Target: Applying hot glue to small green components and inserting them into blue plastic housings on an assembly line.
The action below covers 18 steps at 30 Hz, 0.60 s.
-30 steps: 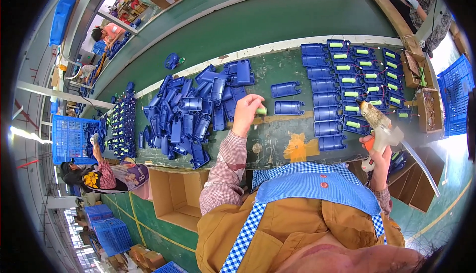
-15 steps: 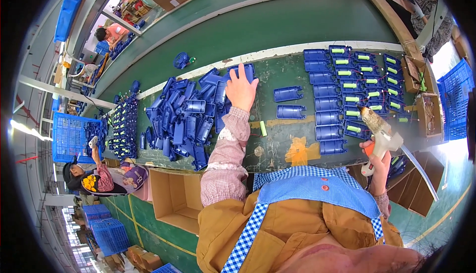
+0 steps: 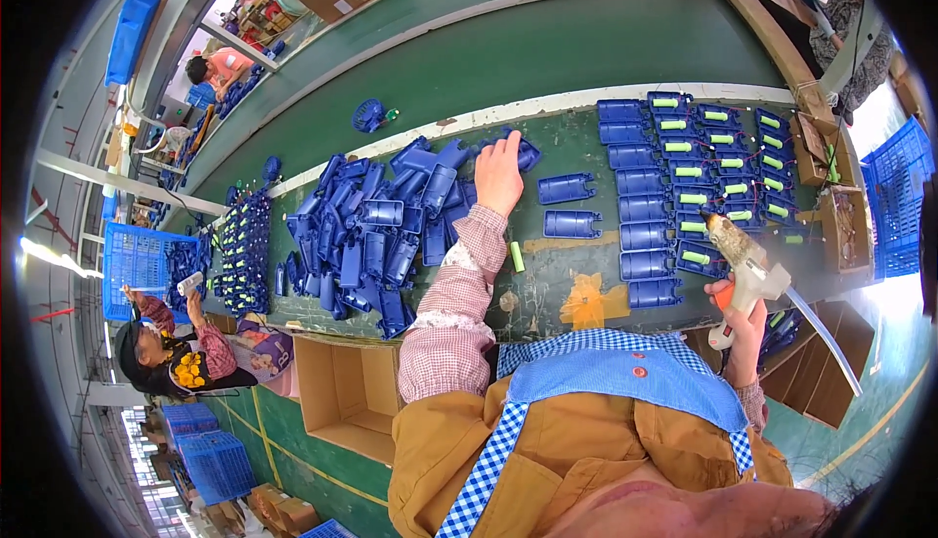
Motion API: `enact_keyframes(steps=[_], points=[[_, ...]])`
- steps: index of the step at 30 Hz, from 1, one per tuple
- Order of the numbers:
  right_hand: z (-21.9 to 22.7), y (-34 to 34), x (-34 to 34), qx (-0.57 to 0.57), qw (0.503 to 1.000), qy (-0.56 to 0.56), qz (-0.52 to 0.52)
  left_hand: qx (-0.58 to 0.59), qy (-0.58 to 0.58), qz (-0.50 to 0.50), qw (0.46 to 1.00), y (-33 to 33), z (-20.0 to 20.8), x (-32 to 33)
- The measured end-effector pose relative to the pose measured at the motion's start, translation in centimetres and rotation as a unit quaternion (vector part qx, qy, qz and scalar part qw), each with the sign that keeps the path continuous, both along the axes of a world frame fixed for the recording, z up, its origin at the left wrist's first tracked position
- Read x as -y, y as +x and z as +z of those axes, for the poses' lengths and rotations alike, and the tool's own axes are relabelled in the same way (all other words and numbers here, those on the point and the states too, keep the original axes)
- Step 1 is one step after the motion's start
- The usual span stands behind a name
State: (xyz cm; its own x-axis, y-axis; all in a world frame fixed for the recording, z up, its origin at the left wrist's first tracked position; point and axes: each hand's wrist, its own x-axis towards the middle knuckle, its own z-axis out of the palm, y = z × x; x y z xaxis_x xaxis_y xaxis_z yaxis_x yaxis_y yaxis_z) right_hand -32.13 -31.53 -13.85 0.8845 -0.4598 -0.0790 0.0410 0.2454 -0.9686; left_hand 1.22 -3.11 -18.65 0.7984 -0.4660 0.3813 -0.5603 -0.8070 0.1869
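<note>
My left hand [image 3: 499, 178] is closed on a blue plastic housing [image 3: 529, 155], which sticks out past the fingers at the far side of the bench. Left of this hand lies a heap of loose blue housings [image 3: 381, 211]. Held in my right hand [image 3: 746, 315] is a hot glue gun [image 3: 747, 269] with a browned nozzle, an orange trigger and a clear glue stick out of its back. Its tip is over rows of housings with light-green cylindrical cells [image 3: 695, 258]. Two housings without cells [image 3: 573, 224] lie between my hands, and a column of similar ones [image 3: 647, 208] stands beside the rows.
A single green cell [image 3: 517, 257] rests on the bench near my left forearm. Beyond the white bench edge lies a green conveyor belt [image 3: 586, 40] with a round blue part [image 3: 368, 116]. A cardboard box [image 3: 347, 391] stands below left. A co-worker [image 3: 195, 357] is at the left.
My left hand has moved right, away from the heap, taking a blue housing along. The glue gun has shifted only slightly. The co-worker at the left has raised an arm.
</note>
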Motion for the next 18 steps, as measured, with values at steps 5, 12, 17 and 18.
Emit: enact_keyframes(steps=[5, 12, 17, 18], points=[[-0.3, -0.3, 0.3, -0.004, 1.0, -0.012, -0.011, 0.009, -0.011, -0.076, 0.997, 0.2, 0.2, 0.5], [0.2, 0.0, 0.1, -0.008, 1.0, 0.005, -0.012, -0.004, -0.301, 0.06, 0.952, 1.2, 1.2, -0.6], [0.2, -0.3, 0.0, 0.005, 1.0, 0.013, -0.009, 0.078, -0.146, 0.207, 0.964, 1.8, 2.4, -0.8], [0.1, -0.3, 0.2, 0.005, 1.0, 0.013, -0.011, 0.076, -0.128, 0.203, 0.968, 1.6, 2.5, -0.4]])
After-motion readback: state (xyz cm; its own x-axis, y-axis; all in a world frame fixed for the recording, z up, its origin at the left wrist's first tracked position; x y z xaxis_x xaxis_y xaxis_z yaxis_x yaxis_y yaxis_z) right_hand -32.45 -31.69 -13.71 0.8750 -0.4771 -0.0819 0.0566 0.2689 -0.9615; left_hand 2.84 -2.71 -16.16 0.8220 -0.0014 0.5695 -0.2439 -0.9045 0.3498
